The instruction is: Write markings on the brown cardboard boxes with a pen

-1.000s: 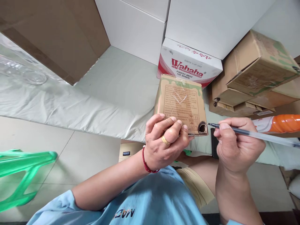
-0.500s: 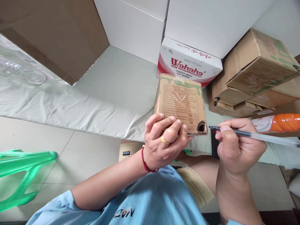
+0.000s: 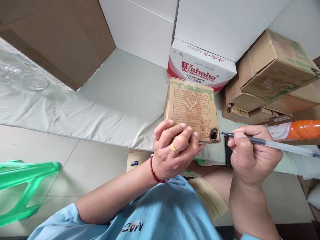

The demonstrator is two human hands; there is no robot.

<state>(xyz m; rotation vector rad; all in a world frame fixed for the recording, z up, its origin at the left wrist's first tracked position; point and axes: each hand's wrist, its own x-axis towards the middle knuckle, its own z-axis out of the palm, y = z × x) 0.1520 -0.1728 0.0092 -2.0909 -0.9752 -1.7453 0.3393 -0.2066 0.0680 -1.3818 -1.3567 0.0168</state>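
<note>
A small brown cardboard box (image 3: 190,106) with green print stands at the edge of the covered table, its printed side facing me. My left hand (image 3: 175,145) grips its lower edge, fingers over the printed side; the thumb is mostly hidden. Near the box's lower right corner is a round hole with a ragged, black-marked rim. In my right hand (image 3: 252,153) a pen (image 3: 270,143) is pinched, with a clear barrel and dark grip. Its tip points left, close beside the corner with the hole; whether it touches cannot be told.
Behind the box stands a white and red Wahaha carton (image 3: 200,68). Several brown boxes (image 3: 260,73) are stacked at right, with an orange-and-white bottle (image 3: 300,130) nearer. A large cardboard box (image 3: 57,36) and clear plastic containers (image 3: 22,73) lie left. A green stool (image 3: 30,173) stands on the floor.
Almost nothing differs. The whole scene, with both hands, the box and the pen, appears shifted very slightly left; both grips are the same.
</note>
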